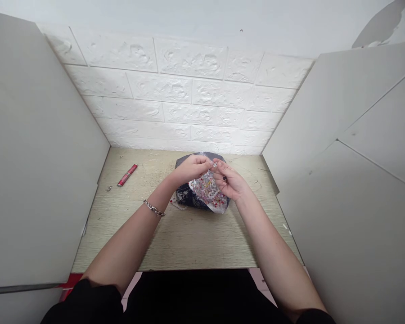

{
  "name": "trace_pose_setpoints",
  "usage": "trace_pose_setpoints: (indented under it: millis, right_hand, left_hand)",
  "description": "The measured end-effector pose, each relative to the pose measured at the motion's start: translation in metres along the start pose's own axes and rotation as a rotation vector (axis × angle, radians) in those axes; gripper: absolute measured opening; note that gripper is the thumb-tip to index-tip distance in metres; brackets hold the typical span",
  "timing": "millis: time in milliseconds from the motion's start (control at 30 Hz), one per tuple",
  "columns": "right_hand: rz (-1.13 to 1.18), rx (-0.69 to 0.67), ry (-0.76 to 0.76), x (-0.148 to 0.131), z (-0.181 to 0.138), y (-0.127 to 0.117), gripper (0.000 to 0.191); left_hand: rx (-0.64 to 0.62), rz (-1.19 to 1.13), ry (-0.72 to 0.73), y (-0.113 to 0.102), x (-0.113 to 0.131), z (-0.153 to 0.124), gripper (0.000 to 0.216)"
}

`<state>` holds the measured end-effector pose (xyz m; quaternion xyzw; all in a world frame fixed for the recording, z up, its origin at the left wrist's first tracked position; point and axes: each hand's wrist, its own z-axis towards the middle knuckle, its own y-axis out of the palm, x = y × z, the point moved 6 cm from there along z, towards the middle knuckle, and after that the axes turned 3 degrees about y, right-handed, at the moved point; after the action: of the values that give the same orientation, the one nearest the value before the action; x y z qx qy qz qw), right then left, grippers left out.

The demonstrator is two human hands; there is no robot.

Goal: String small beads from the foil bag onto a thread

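My left hand [195, 167] and my right hand [232, 181] meet fingertip to fingertip above a heap of mixed beads [207, 189]. Both are closed in a pinch. A tiny shiny piece [215, 165] shows at the fingertips, too small to name. The beads, mostly clear, pink, white and red, lie on silvery plastic over a dark blue patterned pouch [187, 198]. My hands cover part of the pouch. At its lower left, a short string of white beads [179, 206] rests on the table.
On the left of the wooden table [195, 243] lies a red tube [127, 175], with a small metallic bit [109, 188] near it. A thin thread [256, 183] lies at right. Grey panels [37, 157] flank both sides; a white brick-patterned wall [175, 87] closes the back.
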<state>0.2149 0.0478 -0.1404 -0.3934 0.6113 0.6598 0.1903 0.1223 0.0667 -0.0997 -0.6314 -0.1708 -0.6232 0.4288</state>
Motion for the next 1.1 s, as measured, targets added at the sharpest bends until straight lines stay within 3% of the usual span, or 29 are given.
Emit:
trace_pose_setpoints:
  millis: [433, 833, 1100]
  right_hand:
    - [-0.074, 0.033, -0.016, 0.001, 0.001, -0.002, 0.021]
    - [-0.413, 0.185, -0.263, -0.016, -0.001, -0.004, 0.028]
    - [-0.683, 0.279, -0.376, -0.026, -0.008, 0.000, 0.021]
  left_hand:
    - [0.007, 0.017, -0.045, -0.002, -0.006, 0.001, 0.034]
    - [0.034, -0.136, -0.096, -0.003, -0.012, 0.001, 0.034]
    - [0.012, -0.234, -0.175, 0.001, -0.018, 0.002, 0.027]
